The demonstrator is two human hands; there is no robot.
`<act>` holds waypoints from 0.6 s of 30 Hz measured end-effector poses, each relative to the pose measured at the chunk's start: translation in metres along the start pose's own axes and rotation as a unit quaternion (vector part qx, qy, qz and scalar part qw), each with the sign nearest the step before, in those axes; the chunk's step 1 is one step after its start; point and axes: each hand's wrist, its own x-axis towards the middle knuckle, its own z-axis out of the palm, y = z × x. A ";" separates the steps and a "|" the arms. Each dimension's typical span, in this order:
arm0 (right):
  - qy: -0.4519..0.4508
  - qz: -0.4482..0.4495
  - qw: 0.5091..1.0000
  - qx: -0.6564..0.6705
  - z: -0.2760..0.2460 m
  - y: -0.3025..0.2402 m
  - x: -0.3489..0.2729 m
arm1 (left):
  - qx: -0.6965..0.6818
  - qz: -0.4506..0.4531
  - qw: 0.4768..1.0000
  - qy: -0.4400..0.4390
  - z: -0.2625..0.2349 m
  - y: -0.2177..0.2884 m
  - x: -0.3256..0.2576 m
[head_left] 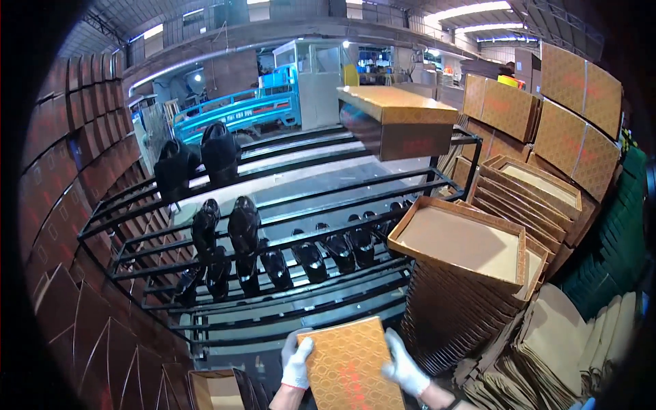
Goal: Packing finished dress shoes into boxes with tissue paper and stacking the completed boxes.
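I hold an orange patterned shoe box (350,367) low in the centre of the view, its lid side up. My left hand (296,359), in a white glove, grips its left edge. My right hand (404,370), also gloved in white, holds its right edge. Just beyond the box stands a black metal rack (287,205) with several tiers. Pairs of black shoes (244,225) rest on its bars. A closed orange box (400,116) lies on the rack's top right corner.
A tall stack of nested open box lids (465,246) rises to the right, with more stacks (529,181) behind. Flat folded cartons (560,348) lie at lower right. Walls of brown boxes (61,178) line the left. A blue vehicle (232,113) stands far back.
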 end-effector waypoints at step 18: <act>0.019 -0.240 0.939 0.246 -0.263 -0.464 0.331 | 0.072 0.420 0.837 -0.342 0.333 0.412 0.141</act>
